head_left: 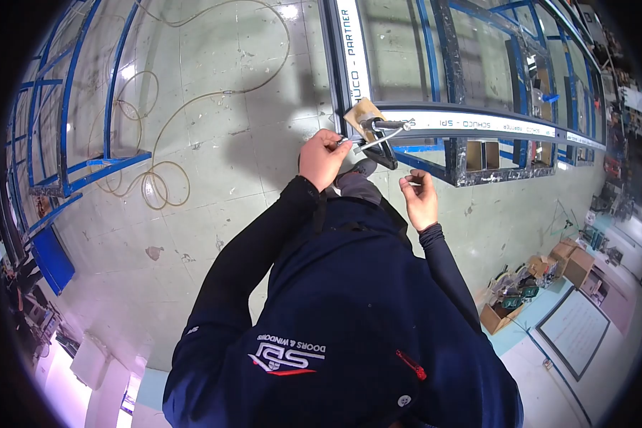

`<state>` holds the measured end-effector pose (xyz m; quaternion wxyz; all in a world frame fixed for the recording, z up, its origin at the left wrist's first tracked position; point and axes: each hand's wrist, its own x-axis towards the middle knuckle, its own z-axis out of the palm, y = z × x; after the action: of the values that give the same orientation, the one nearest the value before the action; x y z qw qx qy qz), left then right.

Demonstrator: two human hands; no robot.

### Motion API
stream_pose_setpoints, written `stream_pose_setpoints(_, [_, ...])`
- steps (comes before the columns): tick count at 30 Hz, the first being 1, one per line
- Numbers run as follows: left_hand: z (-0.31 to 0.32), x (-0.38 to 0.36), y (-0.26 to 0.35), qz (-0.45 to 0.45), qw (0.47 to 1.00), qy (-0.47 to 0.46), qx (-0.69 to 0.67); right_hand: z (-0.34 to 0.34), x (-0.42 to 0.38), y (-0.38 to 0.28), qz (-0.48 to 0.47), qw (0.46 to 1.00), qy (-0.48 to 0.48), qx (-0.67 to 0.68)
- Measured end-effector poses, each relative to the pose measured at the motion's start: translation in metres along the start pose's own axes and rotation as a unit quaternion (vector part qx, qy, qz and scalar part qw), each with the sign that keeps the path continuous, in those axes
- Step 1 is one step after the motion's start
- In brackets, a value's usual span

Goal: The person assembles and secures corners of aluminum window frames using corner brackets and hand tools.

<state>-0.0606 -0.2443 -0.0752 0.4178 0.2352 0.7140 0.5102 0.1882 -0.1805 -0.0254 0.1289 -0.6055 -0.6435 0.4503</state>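
My left hand point(324, 158) is closed in a pinch at the corner of a dark window or door frame point(341, 78) with white printed film. What its fingertips hold is too small to make out. Just to its right, a clamp point(379, 139) with a metal screw sits on the corner, with a piece of tan wood or board point(364, 114) against it. My right hand point(419, 198) hangs apart from the frame, below and to the right of the clamp. Its fingers are curled towards the thumb; anything between them is hidden.
Blue steel racks point(110, 160) stand at the left, and more blue and black stands point(453, 153) are under the frame. A thin yellowish hose point(182, 107) loops across the tiled floor. Cardboard boxes point(496, 317) and a whiteboard-like panel point(574, 332) are at the lower right.
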Motion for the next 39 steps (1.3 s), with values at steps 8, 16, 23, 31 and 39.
stream_pose_setpoints(8, [0.014,0.004,-0.015,-0.057,0.996,0.049,0.054,-0.007,-0.003,0.008,0.003,1.0,0.012,0.006])
stream_pose_setpoints(16, [-0.012,-0.006,-0.052,-0.224,0.922,-0.002,-0.316,-0.009,-0.012,0.022,0.028,1.0,0.009,-0.01])
stream_pose_setpoints(23, [-0.002,0.009,-0.042,-0.303,0.823,-0.036,-0.48,-0.008,-0.004,0.009,0.013,1.0,-0.008,0.002])
stream_pose_setpoints(31, [-0.005,0.003,-0.051,-0.298,0.802,-0.043,-0.516,-0.014,-0.009,0.019,0.021,1.0,0.001,-0.001])
stream_pose_setpoints(39, [0.007,0.003,-0.056,-0.268,0.866,-0.092,-0.412,-0.007,-0.014,0.021,0.032,0.999,-0.002,0.003])
